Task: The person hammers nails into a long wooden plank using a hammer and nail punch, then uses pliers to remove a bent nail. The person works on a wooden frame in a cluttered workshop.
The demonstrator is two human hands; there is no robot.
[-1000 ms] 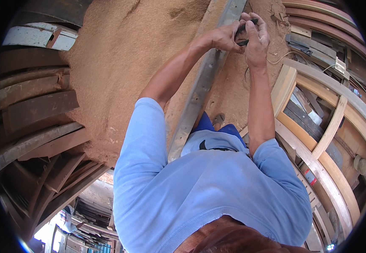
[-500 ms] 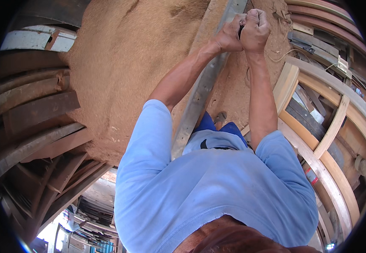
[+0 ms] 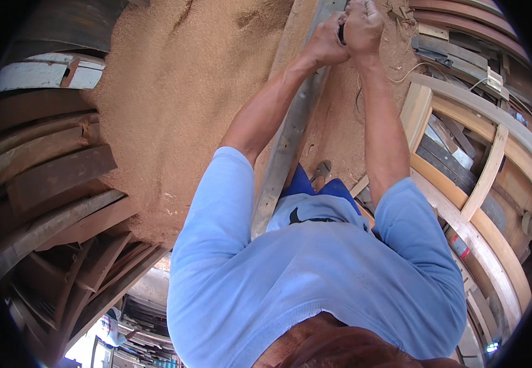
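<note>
At the top of the head view my two hands are closed side by side, far along a long grey beam (image 3: 290, 132). My left hand (image 3: 327, 43) and my right hand (image 3: 364, 27) press together around a small dark object (image 3: 341, 34). Only a sliver of it shows between them, and its kind is hidden by my fingers. Both arms are stretched out, the left one slanting across the beam. Whether the dark object touches the beam, I cannot tell.
Brown sawdust (image 3: 174, 116) lies heaped left of the beam. Stacked boards (image 3: 60, 172) line the left side. A pale wooden frame (image 3: 483, 172) stands at the right near a thin cable (image 3: 422, 65). Another person (image 3: 111, 328) is far off at the lower left.
Both hands have moved a little farther away along the beam, still closed together around the dark object. The view has shifted slightly.
</note>
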